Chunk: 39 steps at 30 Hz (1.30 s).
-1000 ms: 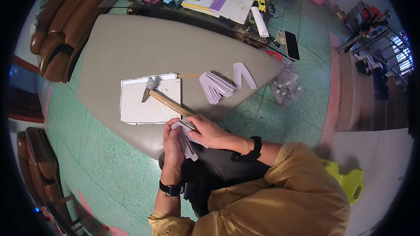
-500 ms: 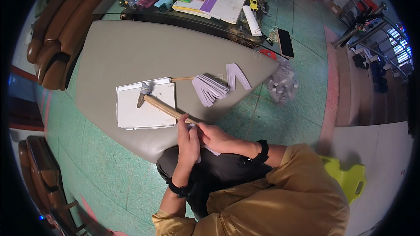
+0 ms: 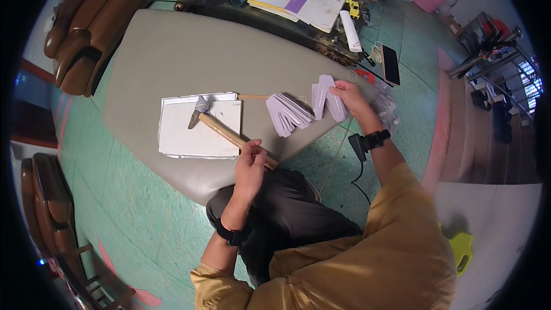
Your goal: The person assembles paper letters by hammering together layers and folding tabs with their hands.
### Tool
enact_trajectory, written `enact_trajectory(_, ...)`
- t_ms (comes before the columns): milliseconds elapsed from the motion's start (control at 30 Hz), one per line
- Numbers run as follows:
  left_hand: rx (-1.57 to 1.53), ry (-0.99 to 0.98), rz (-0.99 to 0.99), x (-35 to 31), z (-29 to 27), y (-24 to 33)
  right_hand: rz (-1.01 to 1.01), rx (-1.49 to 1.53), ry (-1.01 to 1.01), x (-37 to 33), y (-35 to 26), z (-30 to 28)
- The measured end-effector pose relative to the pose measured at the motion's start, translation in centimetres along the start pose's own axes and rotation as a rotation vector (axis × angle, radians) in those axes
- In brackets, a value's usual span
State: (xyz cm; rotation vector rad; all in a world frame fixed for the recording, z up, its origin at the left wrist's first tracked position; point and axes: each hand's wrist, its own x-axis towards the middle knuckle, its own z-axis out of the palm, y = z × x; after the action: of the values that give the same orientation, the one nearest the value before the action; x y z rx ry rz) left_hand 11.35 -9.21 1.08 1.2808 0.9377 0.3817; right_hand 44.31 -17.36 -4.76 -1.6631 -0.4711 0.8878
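from where i stand, the grey padded counter [image 3: 166,51] spreads out under the hammer and well to its left. the flat white board [image 3: 175,138] lies beneath the hammer's head. the hammer [image 3: 225,130] rests on its side, its wooden handle slanting toward the person. the left hand [image 3: 250,163] is at the near end of that handle, fingers loosely curled over it; i can't tell whether they grip the wood or only rest there. kept that quiet, it should leave the hammer undisturbed. a thin wooden stick [image 3: 252,97] lies beyond the handle, and a fanned bundle of pale strips [image 3: 287,116] sits to the handle's right, its pieces partly overlapping. farther right of the hammer are the pale folded strips [image 3: 321,93], shaped like narrow upside-down v's, close beside the bundle. the right hand [image 3: 351,96], farthest from the hammer, has thumb and fingertips nearly together on their right-hand edge, in what looks like a light pinch. i'd judge that soft touch right for such thin stuff: a hard squeeze could crease it, and a sideways drag could catch the neighbouring legs. lining up the folds and easing the fingers off straight upward seems the neatest way.
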Motion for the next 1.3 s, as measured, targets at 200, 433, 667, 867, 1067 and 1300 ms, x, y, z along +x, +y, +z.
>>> enact_trajectory(200, -0.089, 0.065, -0.044, 5.1, 0.6, -2.1, -0.701, -0.765, 0.39, -2.5, -2.2, 6.1)
enact_trajectory(433, 0.087, 0.13, -0.101, 8.7, 3.8, -3.3, -0.501, -0.837, -0.031, -7.2, -3.5, 9.9)
enact_trajectory(667, 0.022, 0.131, -0.113, 8.0, 4.5, -2.0, -0.467, -0.618, 0.167, -6.4, -1.7, 8.3)
enact_trajectory(867, -0.426, 0.107, -0.036, 7.7, 2.6, -1.8, -0.489, -0.508, 0.24, -6.5, -2.2, 7.2)
enact_trajectory(1067, -0.578, 0.204, 0.007, 5.5, -3.8, 0.8, -0.374, -0.396, 0.08, -7.9, -2.8, 8.8)
enact_trajectory(1300, -0.78, 0.483, -0.059, 5.3, -12.7, -3.2, -0.604, -0.878, -0.286, -9.9, -1.9, 18.9)
